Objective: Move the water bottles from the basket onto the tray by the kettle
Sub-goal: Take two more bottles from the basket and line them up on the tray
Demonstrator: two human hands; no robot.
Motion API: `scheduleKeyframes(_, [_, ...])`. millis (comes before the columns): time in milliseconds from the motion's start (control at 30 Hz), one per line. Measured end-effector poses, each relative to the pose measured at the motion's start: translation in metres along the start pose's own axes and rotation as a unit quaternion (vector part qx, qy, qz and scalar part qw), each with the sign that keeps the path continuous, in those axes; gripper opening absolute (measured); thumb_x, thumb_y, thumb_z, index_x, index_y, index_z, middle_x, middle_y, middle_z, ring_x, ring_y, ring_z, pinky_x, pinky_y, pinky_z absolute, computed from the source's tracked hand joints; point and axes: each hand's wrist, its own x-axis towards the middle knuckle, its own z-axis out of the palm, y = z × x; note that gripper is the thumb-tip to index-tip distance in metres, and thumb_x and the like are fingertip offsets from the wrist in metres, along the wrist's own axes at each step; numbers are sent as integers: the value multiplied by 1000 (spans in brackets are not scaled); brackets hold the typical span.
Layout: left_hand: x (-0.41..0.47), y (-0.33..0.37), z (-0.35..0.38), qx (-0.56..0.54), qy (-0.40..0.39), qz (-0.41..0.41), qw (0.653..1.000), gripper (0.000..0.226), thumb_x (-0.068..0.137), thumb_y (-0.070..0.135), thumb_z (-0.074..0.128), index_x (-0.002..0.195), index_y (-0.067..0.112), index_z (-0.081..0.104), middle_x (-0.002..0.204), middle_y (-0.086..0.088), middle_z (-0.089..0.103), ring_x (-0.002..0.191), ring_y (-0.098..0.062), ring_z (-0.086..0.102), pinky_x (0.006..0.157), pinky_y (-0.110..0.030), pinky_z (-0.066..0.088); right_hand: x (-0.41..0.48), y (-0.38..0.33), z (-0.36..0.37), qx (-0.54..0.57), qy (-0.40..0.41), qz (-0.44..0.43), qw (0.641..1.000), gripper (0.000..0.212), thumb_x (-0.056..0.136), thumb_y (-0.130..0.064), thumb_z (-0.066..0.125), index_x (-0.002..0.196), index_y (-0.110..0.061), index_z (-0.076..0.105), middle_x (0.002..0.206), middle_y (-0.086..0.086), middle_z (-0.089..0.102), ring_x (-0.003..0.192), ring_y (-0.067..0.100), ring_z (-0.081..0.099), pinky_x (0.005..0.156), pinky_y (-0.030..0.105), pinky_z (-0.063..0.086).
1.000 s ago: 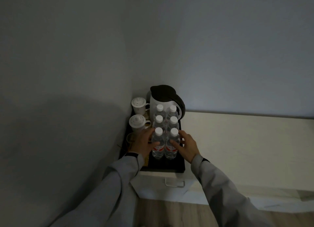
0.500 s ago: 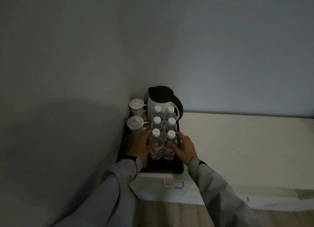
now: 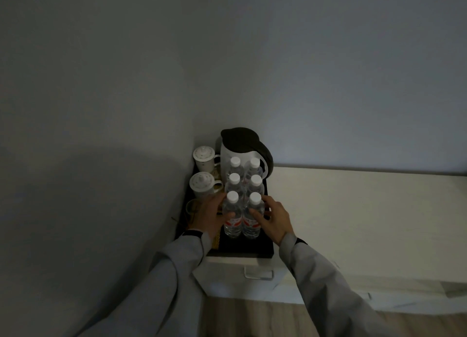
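Note:
Several clear water bottles with white caps stand in two rows on a black tray [image 3: 242,252], in front of a white kettle with a dark lid [image 3: 240,141]. My left hand [image 3: 211,214] wraps the front left bottle [image 3: 232,218] from the left. My right hand [image 3: 274,218] rests its fingers on the front right bottle [image 3: 252,216] from the right. Both front bottles stand upright on the tray, touching each other. No basket is in view.
Two lidded white cups [image 3: 203,155] [image 3: 202,184] stand on the tray's left side, against the wall corner. The tray sits on a white cabinet top [image 3: 353,210] with a drawer handle [image 3: 257,273] below. Wooden floor shows beneath.
The hands stay on the two front bottles. My right hand's fingers have shifted slightly on the right bottle; the bottles stand in the same place.

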Motion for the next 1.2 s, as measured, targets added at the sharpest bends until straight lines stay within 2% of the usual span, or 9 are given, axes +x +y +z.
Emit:
scheduleKeyframes(167, [2, 2, 0, -4, -20, -4, 1000, 55, 82, 12, 78, 133, 19, 58, 134, -6, 60, 120, -19, 60, 101, -37, 52, -2, 2, -4, -9, -4, -7, 1000, 46, 86, -41, 71, 127, -30, 55, 107, 4, 57, 105, 27, 60, 91, 39, 54])
scheduleKeyframes(233, [2, 2, -1, -3, -18, 1, 1000, 54, 82, 12, 78, 132, 21, 58, 133, -4, 61, 118, -17, 60, 99, -35, 52, -2, 1, -5, -13, -10, -14, 1000, 46, 86, -40, 71, 127, -29, 54, 107, 5, 58, 105, 26, 59, 90, 39, 54])
scheduleKeyframes(333, [2, 1, -2, 2, -19, 4, 1000, 54, 83, 12, 78, 132, 18, 58, 133, -6, 62, 120, -19, 60, 101, -40, 53, -2, 1, -7, -18, -11, -20, 1000, 46, 86, -38, 72, 127, -28, 55, 110, 8, 60, 102, 22, 58, 89, 36, 54])
scheduleKeyframes(533, [0, -1, -3, 11, -20, -25, 999, 58, 83, 19, 79, 136, 22, 55, 135, -5, 60, 123, -22, 59, 104, -46, 51, 0, 2, -9, -23, -11, -28, 999, 50, 84, -36, 74, 129, -28, 54, 111, 8, 59, 98, 11, 56, 84, 10, 45])
scheduleKeyframes(700, [0, 0, -3, 8, -19, -32, 999, 61, 81, 17, 80, 137, 18, 54, 136, -8, 59, 124, -25, 59, 103, -50, 51, 0, 1, -10, -26, -6, -38, 999, 51, 82, -33, 77, 128, -26, 56, 110, 9, 59, 99, 12, 55, 89, 22, 50])
scheduleKeyframes(833, [-1, 1, -2, 30, -19, -22, 999, 59, 82, 19, 79, 135, 17, 55, 135, -9, 60, 124, -26, 58, 104, -50, 49, -1, 3, -9, -34, -8, -41, 999, 54, 81, -31, 79, 129, -24, 56, 111, 8, 59, 100, 11, 54, 89, 17, 47])
scheduleKeyframes(1000, [-2, 2, 0, 37, -12, -17, 999, 55, 81, 15, 79, 132, 15, 57, 132, -10, 61, 123, -27, 59, 103, -46, 50, 0, 2, -9, -36, -8, -31, 999, 52, 81, -26, 78, 129, -21, 56, 112, 12, 57, 100, 18, 57, 90, 18, 49])
scheduleKeyframes(1100, [-3, 2, 0, 28, -12, -19, 999, 56, 81, 12, 79, 133, 14, 57, 134, -11, 60, 124, -27, 58, 104, -47, 49, 1, 0, -6, -39, -2, -27, 999, 51, 82, -26, 77, 129, -20, 56, 109, 13, 57, 104, 27, 58, 90, 26, 48])
scheduleKeyframes(1200, [-4, 3, -1, 24, -18, -29, 999, 58, 82, 9, 78, 136, 13, 56, 136, -11, 59, 126, -27, 57, 106, -48, 48, -1, -1, -5, -38, -1, -21, 999, 52, 83, -26, 77, 129, -20, 56, 111, 14, 57, 107, 29, 58, 93, 33, 51])
